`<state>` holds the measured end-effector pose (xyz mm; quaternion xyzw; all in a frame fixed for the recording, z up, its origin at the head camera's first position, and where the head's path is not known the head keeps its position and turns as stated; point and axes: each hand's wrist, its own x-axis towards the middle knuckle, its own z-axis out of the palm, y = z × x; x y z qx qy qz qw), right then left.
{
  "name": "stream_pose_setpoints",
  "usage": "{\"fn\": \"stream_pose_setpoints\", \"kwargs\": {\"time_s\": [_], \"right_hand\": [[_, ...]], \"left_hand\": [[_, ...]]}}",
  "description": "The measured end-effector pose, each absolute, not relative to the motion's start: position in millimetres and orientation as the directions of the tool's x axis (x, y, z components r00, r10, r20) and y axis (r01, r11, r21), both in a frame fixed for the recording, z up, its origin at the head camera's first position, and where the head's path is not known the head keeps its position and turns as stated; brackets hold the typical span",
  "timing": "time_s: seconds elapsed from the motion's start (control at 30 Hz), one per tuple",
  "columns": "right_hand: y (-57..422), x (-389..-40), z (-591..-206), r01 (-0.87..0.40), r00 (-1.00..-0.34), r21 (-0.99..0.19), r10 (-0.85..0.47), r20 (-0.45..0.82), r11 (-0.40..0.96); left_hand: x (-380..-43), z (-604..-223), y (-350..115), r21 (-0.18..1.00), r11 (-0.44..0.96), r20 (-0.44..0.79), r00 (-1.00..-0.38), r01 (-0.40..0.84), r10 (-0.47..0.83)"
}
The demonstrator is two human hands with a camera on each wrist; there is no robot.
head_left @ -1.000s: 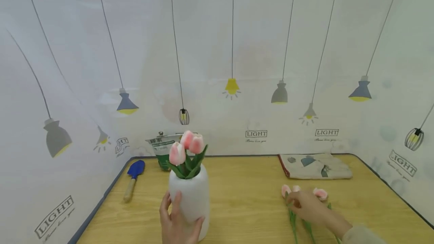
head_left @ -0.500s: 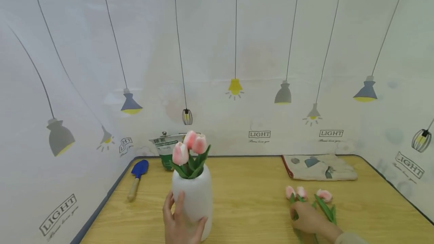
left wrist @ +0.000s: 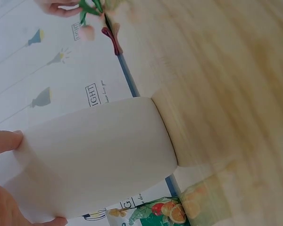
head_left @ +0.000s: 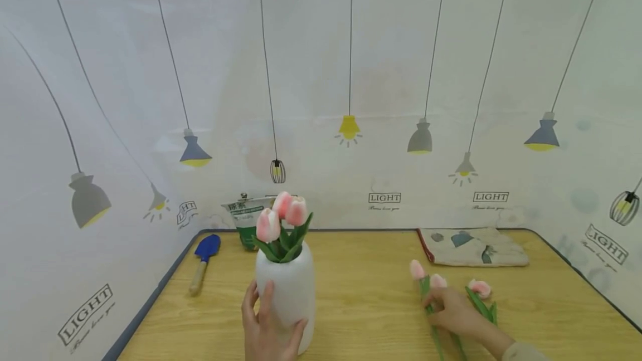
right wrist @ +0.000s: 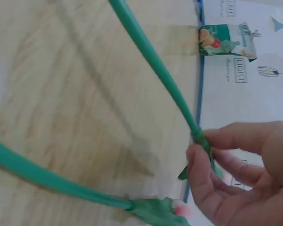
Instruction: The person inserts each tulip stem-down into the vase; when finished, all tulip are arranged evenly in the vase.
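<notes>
White vase [head_left: 297, 286]: one, stood upright on the wood-grain tabletop [head_left: 361, 294], left of centre in the head view. Three pink tulips [head_left: 282, 219] with green leaves rose from its mouth.

Left hand [head_left: 268, 325]: gripped the vase from the near side, fingers on its left, thumb towards its right.

Loose tulip [head_left: 418, 269]: one, pink bloom, green stem; pinched near its leaves between the thumb and fingers of the right hand [head_left: 457, 312], well to the right of the vase. The right wrist view showed its stem slanting over the tabletop.

Second tulip [head_left: 438, 281]: bloom just beyond the right hand's fingers.

Third tulip [head_left: 480, 288]: lay to the right of the others, partly covered by the forearm.

Cloth [head_left: 471, 247]: folded, red-edged, patterned; back right.

Bag [head_left: 246, 222]: green and white, fruit-printed; stood behind the vase, partly hidden.

Shovel [head_left: 204, 261]: blue blade, wooden handle; lay left of the vase, blade rearward.

Wall covering [head_left: 311, 71]: pale, printed with lamps and "LIGHT".
</notes>
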<state>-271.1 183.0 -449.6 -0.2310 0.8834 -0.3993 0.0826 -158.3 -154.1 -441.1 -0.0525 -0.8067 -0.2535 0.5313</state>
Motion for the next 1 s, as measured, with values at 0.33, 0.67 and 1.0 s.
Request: {"fn": "stream_pose_setpoints", "kwargs": {"time_s": [0.33,0.67,1.0], "right_hand": [[138,-267,-387,-0.5,-0.814,-0.765,-0.522,0.255,0.405],[66,-246,-276,-0.72,-0.654,-0.684,-0.443,0.613,0.118],[35,-223,-186,-0.911,-0.407,-0.412,-0.193,0.893,0.018]], "left_hand": [[-156,-442,-158,0.371,0.863,0.871,-0.452,0.343,-0.195],[-158,-441,-158,0.364,0.866,0.875,-0.445,0.343,-0.192],[-156,-439,-154,0.366,0.864,0.873,-0.45,0.347,-0.189]]}}
